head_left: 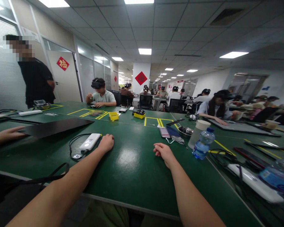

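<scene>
My left hand point(107, 142) is down by the green tabletop point(132, 176), just beyond the right end of a white power bank point(90, 142), whose black cable point(70, 145) loops round its left side. My fingers there are bent downward and close together; the palm is hidden, so I cannot tell whether anything sits under them. My right hand point(164, 153) is well apart from it, fingers folded in narrow toward the palm, with nothing showing in them.

Between the two I have a broad stretch of green to move across, a lamp's glare lying on it. The near edge of the table runs beneath my forearms. Past my right hand, a dark cloth point(176, 135) and a metal bowl point(186, 130) lie ahead, and a frosted bottle point(198, 134) and a blue-capped water bottle point(204, 143) stand close together, limiting the room on that side. To my left, a black panel point(58, 127) slants near the power bank, another person's hand point(9, 135) at its far end, that arm cut off by the view.

A larger bottle point(278, 176) is cut off at the right. The power bank carries dark marks, perhaps lettering, too small to read. On the door, a red diamond sign point(62, 64) reads 福.
</scene>
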Demonstrator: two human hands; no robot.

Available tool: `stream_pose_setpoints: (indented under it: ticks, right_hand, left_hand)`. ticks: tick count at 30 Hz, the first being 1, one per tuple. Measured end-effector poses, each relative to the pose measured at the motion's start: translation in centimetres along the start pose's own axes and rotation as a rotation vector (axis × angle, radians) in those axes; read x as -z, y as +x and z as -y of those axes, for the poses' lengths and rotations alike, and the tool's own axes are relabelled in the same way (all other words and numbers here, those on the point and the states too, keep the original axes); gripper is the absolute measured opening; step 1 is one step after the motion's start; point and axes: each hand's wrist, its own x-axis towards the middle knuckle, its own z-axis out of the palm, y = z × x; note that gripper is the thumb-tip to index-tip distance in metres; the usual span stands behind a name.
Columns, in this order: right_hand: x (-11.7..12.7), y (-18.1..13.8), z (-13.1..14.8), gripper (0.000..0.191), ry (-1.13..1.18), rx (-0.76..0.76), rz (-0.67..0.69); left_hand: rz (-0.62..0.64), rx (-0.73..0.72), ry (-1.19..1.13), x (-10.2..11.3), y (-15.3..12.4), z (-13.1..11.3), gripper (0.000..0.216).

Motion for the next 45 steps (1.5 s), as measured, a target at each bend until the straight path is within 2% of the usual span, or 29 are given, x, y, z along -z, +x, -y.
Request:
stream_pose_setpoints:
  ticks: [2, 4, 9, 15, 19, 22, 24, 28, 31, 34, 36, 38, 41, 45]
  right_hand:
    - [0.0, -0.1, 0.0, 0.021, -0.013, 0.007, 0.011]
    - [0.0, -0.2, 0.1, 0.021, -0.014, 0.011, 0.012]
    - [0.0, -0.4, 0.1, 0.02, 0.015, 0.011, 0.018]
    - [0.1, -0.2, 0.0, 0.021, 0.001, 0.008, 0.022]
    - [0.1, -0.1, -0.1, 0.022, -0.018, 0.008, 0.028]
    - [0.1, -0.1, 0.0, 0.021, -0.034, 0.012, 0.028]
    - [0.1, -0.2, 0.0, 0.021, -0.037, 0.014, 0.028]
    - [-0.1, -0.3, 0.1, 0.021, -0.026, 0.024, 0.029]
    - [-0.1, -0.3, 0.2, 0.021, -0.012, 0.052, 0.016]
    - [0.4, 0.0, 0.1, 0.022, -0.057, 0.088, -0.077]
    - [1.0, 0.4, -0.1, 0.024, -0.132, 0.097, -0.152]
    - [1.6, 0.7, -0.5, 0.023, -0.322, 0.095, -0.209]
    - [2.3, 1.2, -1.0, 0.023, -0.658, 0.172, -0.195]
    - [2.3, 1.2, -1.1, 0.027, -0.827, 0.244, -0.107]
  left_hand:
    - [-0.006, 0.043, 0.012, -0.1, 0.6, 1.7, 0.034]
    - [-0.01, 0.056, 0.01, -0.3, 0.9, 2.3, 0.041]
    - [0.007, 0.091, 0.002, -1.0, 1.3, 1.9, 0.056]
    - [0.043, 0.07, 0.071, -1.4, 1.1, 0.7, 0.06]
    - [0.046, 0.035, 0.07, -1.7, 0.7, -1.9, 0.057]
    - [0.027, -0.074, 0.027, -2.2, -0.4, -5.5, 0.05]
    - [0.018, -0.191, -0.033, -2.6, -1.7, -8.8, 0.044]
    - [0.026, -0.519, -0.211, -3.5, -5.4, -15.8, 0.041]
    - [0.07, -0.756, -0.293, -3.6, -7.9, -19.4, 0.032]
    - [0.065, -0.782, -0.356, -3.1, -9.0, -20.4, 0.037]
    - [0.044, -0.72, -0.397, -2.7, -9.1, -20.0, 0.051]
    - [0.039, -0.646, -0.4, -2.4, -8.9, -19.4, 0.054]
    - [0.048, -0.618, -0.356, -2.1, -8.7, -19.0, 0.044]
    - [0.053, -0.688, -0.303, -2.0, -8.8, -19.5, 0.034]
